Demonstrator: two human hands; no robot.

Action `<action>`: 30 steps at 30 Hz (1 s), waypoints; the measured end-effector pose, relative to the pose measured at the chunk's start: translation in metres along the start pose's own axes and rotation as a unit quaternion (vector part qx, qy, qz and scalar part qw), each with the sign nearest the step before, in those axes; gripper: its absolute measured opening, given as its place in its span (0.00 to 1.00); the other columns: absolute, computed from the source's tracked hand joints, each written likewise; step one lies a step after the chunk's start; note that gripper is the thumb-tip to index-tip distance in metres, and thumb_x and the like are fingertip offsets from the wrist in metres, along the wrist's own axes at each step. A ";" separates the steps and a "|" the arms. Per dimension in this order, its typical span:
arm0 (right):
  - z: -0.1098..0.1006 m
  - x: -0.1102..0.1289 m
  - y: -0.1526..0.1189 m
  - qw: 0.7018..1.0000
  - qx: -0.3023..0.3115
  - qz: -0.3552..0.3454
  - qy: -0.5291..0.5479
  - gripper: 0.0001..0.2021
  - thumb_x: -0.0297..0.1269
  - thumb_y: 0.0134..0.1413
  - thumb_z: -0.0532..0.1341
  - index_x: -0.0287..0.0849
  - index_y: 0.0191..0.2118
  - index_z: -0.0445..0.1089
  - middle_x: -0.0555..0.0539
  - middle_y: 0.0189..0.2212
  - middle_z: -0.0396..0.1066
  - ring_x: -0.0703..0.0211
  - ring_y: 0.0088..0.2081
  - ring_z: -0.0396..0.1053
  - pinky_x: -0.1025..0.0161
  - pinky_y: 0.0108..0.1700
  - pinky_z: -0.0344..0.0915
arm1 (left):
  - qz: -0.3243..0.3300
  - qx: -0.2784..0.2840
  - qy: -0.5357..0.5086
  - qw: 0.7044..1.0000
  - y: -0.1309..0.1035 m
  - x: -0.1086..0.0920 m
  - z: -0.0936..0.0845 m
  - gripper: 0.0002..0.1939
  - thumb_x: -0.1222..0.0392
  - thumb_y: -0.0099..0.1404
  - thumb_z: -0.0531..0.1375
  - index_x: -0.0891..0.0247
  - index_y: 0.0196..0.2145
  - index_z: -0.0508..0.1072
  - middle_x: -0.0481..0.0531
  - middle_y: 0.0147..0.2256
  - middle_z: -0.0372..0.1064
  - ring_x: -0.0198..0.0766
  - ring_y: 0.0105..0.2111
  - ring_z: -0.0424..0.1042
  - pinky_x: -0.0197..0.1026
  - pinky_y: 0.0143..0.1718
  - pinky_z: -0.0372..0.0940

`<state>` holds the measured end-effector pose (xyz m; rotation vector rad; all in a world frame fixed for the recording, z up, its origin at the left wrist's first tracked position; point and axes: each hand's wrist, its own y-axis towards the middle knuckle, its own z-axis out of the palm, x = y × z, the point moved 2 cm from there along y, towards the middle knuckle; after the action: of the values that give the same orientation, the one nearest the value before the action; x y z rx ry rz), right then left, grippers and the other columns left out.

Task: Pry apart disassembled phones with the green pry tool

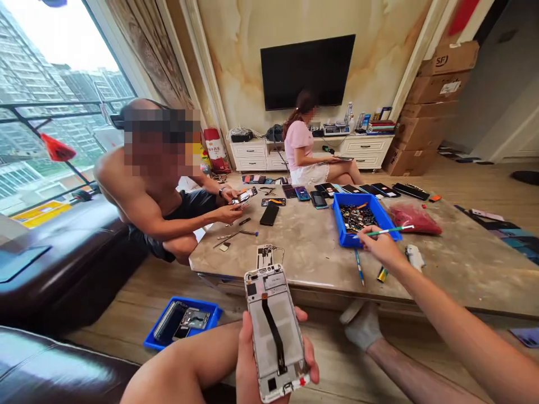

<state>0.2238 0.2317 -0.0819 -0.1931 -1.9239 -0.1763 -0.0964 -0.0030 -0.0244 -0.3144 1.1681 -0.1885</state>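
My left hand [245, 359] is wrapped round an opened phone frame [256, 336], white-edged with a grey inside. A black flex cable [273, 331] runs down its middle, and a small red spot shows at the bottom edge. Over the blue parts tray [366, 243] at the table's right, my right hand [377, 242] pinches a thin green pen-like tool [396, 229] with pale ends. Its exact kind is unclear. Small dark phone parts [356, 217] fill that tray. Just beyond the frame, a white phone part [265, 257] lies at the table edge.
On the left, a co-worker [143, 174] handles a phone [244, 196] over the table [295, 252]. Another person [300, 143] sits behind. A red bag [415, 219], a blue screwdriver [359, 266] and several phones lie on the table. A second blue tray [159, 343] stands on the floor.
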 end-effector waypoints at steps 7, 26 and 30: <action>0.016 0.060 -0.149 0.932 0.325 -0.046 0.156 0.18 0.53 0.62 0.63 0.40 0.37 0.68 0.49 0.26 0.70 0.60 0.28 0.71 0.65 0.30 0.71 | 0.048 -0.067 -0.099 0.992 -0.005 0.047 -0.006 0.15 0.42 0.61 0.63 0.40 0.45 0.81 0.52 0.33 0.82 0.62 0.41 0.81 0.56 0.35 0.79; 0.026 0.097 -0.255 0.947 0.132 -0.291 -0.030 0.06 0.33 0.68 0.61 0.49 0.44 0.76 0.55 0.38 0.79 0.64 0.38 0.78 0.72 0.44 0.74 | 0.049 -0.108 -0.220 0.968 -0.002 0.010 0.045 0.26 0.40 0.74 0.48 0.61 0.48 0.77 0.59 0.42 0.81 0.47 0.28 0.80 0.47 0.30 0.76; 0.024 0.100 -0.257 0.944 0.123 -0.306 -0.023 0.06 0.32 0.67 0.62 0.48 0.43 0.76 0.55 0.38 0.79 0.65 0.38 0.78 0.73 0.45 0.73 | 0.083 -0.116 -0.195 0.970 -0.005 0.012 0.043 0.25 0.40 0.72 0.52 0.58 0.50 0.78 0.58 0.43 0.81 0.48 0.29 0.80 0.48 0.32 0.76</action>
<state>0.1112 -0.0087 -0.0041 0.5828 -1.9797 -0.3406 -0.0519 -0.0055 -0.0176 -0.4354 0.8197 0.1549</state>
